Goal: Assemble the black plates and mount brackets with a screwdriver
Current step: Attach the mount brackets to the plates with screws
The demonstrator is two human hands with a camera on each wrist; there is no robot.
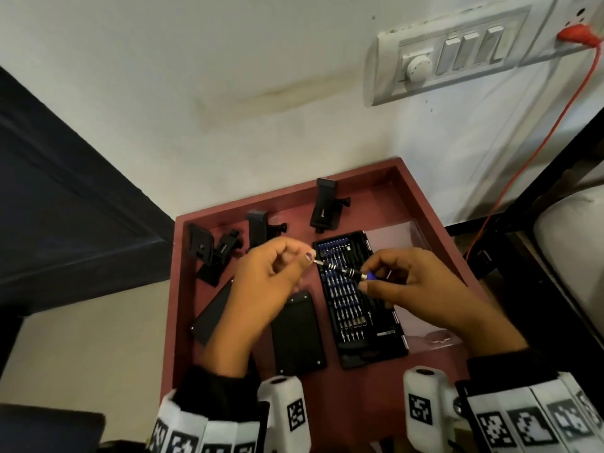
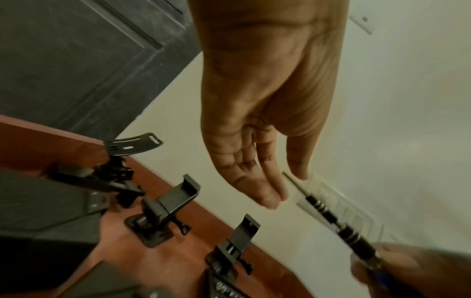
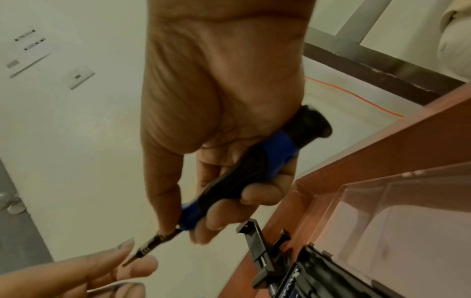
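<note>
My right hand [image 1: 367, 277] grips the blue-and-black handle of a precision screwdriver [image 1: 346, 272], held level above the tray. In the right wrist view its fingers and thumb wrap that handle [image 3: 254, 167]. My left hand [image 1: 307, 259] pinches the bit's tip between thumb and fingertips; the left wrist view shows the thumb and fingers [image 2: 270, 199] on either side of the thin shaft [image 2: 328, 215]. Two black plates [image 1: 299, 335] [image 1: 212, 312] lie flat under my left forearm. Black mount brackets [image 1: 325, 204] [image 1: 258, 228] [image 1: 209, 253] stand along the tray's far side.
Everything sits in a red-brown tray [image 1: 287, 191] with raised walls, pushed against a white wall. An open bit case [image 1: 356, 308] with its clear lid [image 1: 425, 322] lies under the screwdriver. A dark door [image 1: 65, 207] is left; an orange cable [image 1: 536, 152] hangs right.
</note>
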